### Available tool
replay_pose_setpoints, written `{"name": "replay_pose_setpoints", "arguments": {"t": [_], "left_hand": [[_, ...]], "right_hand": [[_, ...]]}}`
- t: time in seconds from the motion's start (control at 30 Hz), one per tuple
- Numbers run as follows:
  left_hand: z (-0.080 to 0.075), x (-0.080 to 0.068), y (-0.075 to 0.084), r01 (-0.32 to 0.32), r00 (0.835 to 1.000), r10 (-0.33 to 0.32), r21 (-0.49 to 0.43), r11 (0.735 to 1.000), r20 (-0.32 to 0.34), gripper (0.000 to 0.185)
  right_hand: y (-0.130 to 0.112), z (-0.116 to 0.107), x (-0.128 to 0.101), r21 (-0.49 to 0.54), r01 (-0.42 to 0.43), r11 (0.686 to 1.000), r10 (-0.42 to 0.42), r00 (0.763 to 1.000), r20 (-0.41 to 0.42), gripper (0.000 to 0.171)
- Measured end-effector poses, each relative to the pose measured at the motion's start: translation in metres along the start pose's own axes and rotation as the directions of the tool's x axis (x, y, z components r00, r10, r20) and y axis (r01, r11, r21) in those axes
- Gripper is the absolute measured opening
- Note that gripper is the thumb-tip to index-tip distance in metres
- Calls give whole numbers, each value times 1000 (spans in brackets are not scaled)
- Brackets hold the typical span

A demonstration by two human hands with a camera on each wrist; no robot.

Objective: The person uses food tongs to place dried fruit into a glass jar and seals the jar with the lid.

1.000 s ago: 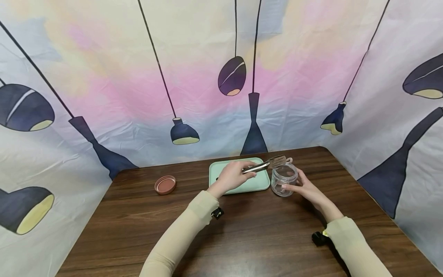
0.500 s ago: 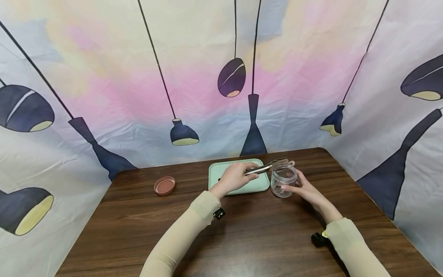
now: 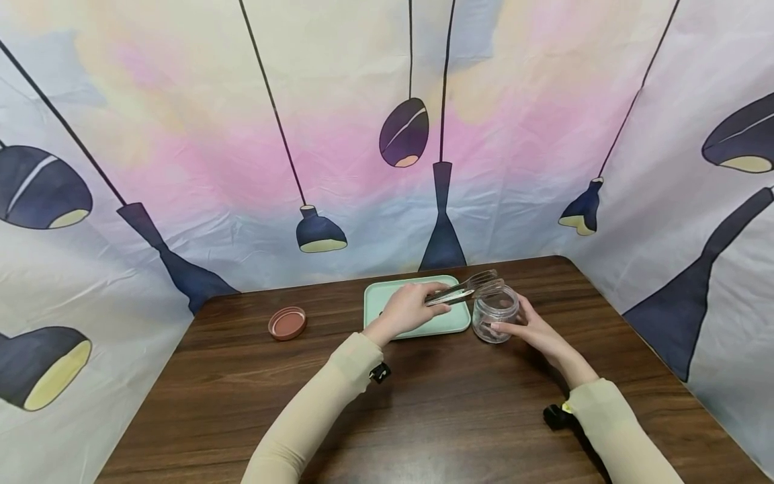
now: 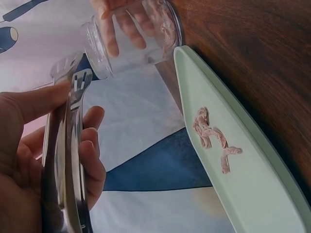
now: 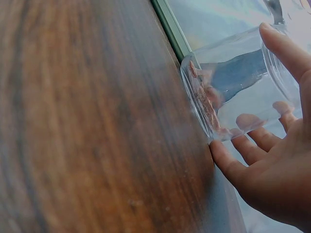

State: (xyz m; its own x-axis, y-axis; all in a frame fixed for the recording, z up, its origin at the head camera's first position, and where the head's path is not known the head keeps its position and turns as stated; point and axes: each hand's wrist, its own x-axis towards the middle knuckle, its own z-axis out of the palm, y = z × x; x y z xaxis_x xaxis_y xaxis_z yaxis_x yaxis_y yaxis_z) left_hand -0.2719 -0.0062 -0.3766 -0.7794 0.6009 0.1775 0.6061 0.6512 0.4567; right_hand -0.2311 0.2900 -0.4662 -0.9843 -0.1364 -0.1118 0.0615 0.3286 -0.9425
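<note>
Tongs over the tray, jar held beside it

The left hand [image 3: 404, 308] gripped metal tongs [image 3: 461, 290] above the mint tray [image 3: 387, 296], which held pink strips [image 4: 214, 138]. The right hand [image 3: 532, 327] cupped the clear jar [image 3: 494, 312], strips inside, just right of the tray. No writing was readable.

Tongs [image 3: 462, 292]: polished metal, glossy. Jar [image 3: 494, 313]: clear, smooth, glass or plastic undetermined. Tray [image 3: 417, 328]: matt mint-green plastic. Bench [image 3: 447, 403]: dark wood grain, slight sheen. Backdrop [image 3: 181, 134]: printed cloth, creased.
</note>
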Motion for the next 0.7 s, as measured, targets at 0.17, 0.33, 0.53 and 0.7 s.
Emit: {"name": "replay_pose_setpoints", "arguments": {"t": [0.17, 0.33, 0.53, 0.7], "left_hand": [[0, 0, 0, 19, 1000, -19, -9, 1000, 20, 58], [-1, -1, -2, 33, 999, -31, -45, 998, 32, 65], [-4, -3, -4, 56, 998, -55, -41, 998, 24, 69], [-10, -8, -13, 64, 998, -64, -40, 997, 6, 71]], "right_hand": [[0, 0, 1, -5, -5, 1000, 5, 1000, 4, 107], [0, 0, 0, -3, 8, 1000, -8, 1000, 6, 105], [0, -1, -1, -3, -9, 1000, 9, 1000, 2, 107], [1, -1, -1, -8, -7, 1000, 7, 1000, -1, 107]]}}
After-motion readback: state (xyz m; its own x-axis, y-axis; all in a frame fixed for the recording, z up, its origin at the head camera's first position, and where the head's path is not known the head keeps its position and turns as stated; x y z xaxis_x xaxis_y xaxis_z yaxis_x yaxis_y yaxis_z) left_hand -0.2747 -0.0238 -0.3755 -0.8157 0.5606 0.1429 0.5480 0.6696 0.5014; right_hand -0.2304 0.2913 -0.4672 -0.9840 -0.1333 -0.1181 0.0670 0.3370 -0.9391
